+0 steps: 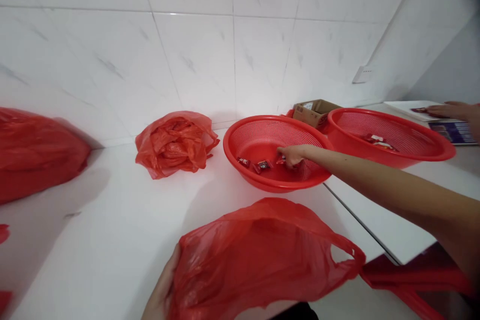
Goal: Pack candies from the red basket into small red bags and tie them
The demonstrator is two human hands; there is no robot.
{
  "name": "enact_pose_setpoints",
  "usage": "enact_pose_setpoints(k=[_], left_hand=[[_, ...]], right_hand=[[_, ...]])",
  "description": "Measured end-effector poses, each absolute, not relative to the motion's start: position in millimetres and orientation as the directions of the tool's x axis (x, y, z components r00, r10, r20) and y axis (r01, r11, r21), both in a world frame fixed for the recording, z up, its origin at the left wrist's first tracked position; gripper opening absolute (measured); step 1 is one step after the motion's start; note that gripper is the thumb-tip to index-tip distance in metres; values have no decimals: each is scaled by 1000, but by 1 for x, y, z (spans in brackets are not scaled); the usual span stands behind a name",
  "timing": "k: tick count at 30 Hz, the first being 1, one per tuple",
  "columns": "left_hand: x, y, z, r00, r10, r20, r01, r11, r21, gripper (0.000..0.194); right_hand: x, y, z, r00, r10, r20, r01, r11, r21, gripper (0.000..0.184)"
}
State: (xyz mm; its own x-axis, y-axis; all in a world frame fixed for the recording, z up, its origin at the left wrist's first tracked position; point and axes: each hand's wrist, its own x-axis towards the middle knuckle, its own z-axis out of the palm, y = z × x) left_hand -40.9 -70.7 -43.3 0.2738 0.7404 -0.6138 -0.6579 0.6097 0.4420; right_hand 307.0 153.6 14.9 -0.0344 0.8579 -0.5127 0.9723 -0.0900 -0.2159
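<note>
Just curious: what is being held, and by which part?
The left hand grips a red plastic bag by its side edge. Whether the right hand, in a red colander, holds anything cannot be told.

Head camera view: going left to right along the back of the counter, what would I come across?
Red bag → crumpled red bag → red colander → second red colander → co-worker's hand
</note>
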Motion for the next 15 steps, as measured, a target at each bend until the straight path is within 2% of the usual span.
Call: enact_pose_setpoints(k=[2, 4, 6, 7, 9, 11, 12, 14, 15], left_hand=[[-36, -72, -36, 225, 749, -623, -680, 578, 450, 36], [-31, -71, -27, 153, 772, -617, -709, 521, 475, 30], [-24, -68, -17, 96, 779, -620, -747, 468, 472, 26], [-20, -65, -12, 80, 767, -637, -772, 452, 448, 27], [-11, -60, -2, 63, 727, -684, -823, 425, 377, 31], [-2, -58, 4, 68, 719, -692, -846, 409, 342, 36], [1, -59, 4, 88, 740, -667, -843, 412, 346, 37], [2, -66, -1, 161, 793, -587, -814, 444, 376, 37], [1, -71, -5, 201, 818, -539, -798, 456, 393, 38]], right_hand=[[302, 147, 30, -64, 876, -478, 953, -89, -290, 60], [293, 131, 54, -186, 906, -379, 870, -28, -492, 57], [278, 101, 80, -376, 905, -198, 634, 95, -768, 54], [269, 82, 92, -448, 882, -145, 525, 128, -841, 54], [248, 42, 105, -646, 751, -135, 398, 180, -900, 53], [227, 10, 99, -778, 607, -163, 421, 311, -852, 49], [218, 0, 88, -801, 573, -173, 464, 412, -784, 50], [204, -8, 54, -754, 648, -106, 583, 588, -560, 53], [200, -7, 35, -703, 708, -62, 657, 614, -437, 53]])
